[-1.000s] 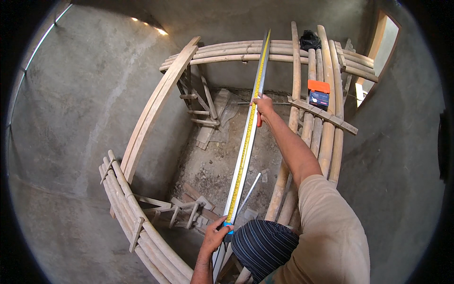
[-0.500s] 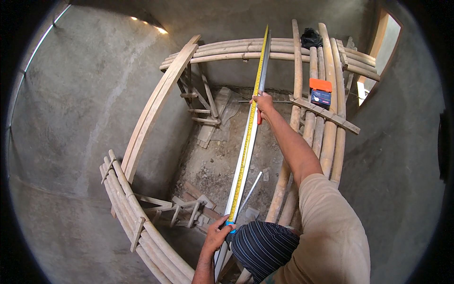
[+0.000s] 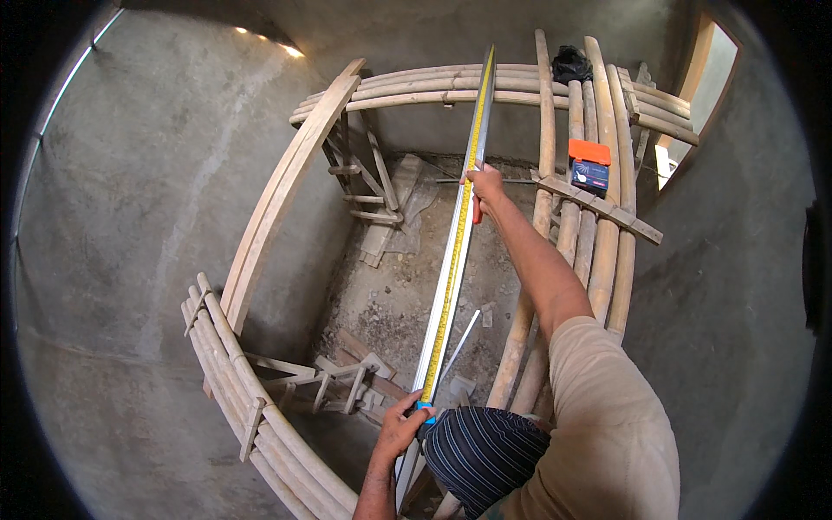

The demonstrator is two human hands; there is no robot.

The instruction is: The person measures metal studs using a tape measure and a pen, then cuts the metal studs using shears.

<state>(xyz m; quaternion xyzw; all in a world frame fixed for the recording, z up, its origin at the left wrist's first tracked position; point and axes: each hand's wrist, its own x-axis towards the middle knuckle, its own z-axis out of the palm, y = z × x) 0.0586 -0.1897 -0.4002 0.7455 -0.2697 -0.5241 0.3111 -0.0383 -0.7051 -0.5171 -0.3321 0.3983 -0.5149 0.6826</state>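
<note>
A long pale metal profile (image 3: 444,290) stretches away from me, with a yellow measuring tape blade (image 3: 454,269) pulled out along it. At the near end, my left hand (image 3: 399,428) is closed around the blue tape measure case (image 3: 425,412), partly covered by the fingers. Farther up, my right hand (image 3: 486,185) grips the profile, its thumb by the blade. A red-handled tool (image 3: 477,211) shows beneath that hand; its working end is hidden. The blade runs on past the right hand almost to the profile's far tip.
Bamboo pole platforms stand at the right (image 3: 620,186), the back (image 3: 416,97) and lower left (image 3: 260,403). A plank (image 3: 290,195) bridges the left side. An orange-lidded box (image 3: 589,166) and black plastic bag (image 3: 571,65) rest on poles. Rubble covers the floor (image 3: 381,299) below.
The far part of the profile has tilted slightly, so its side shows wider beside the tape blade. Both hands keep nearly the same places and grips.
</note>
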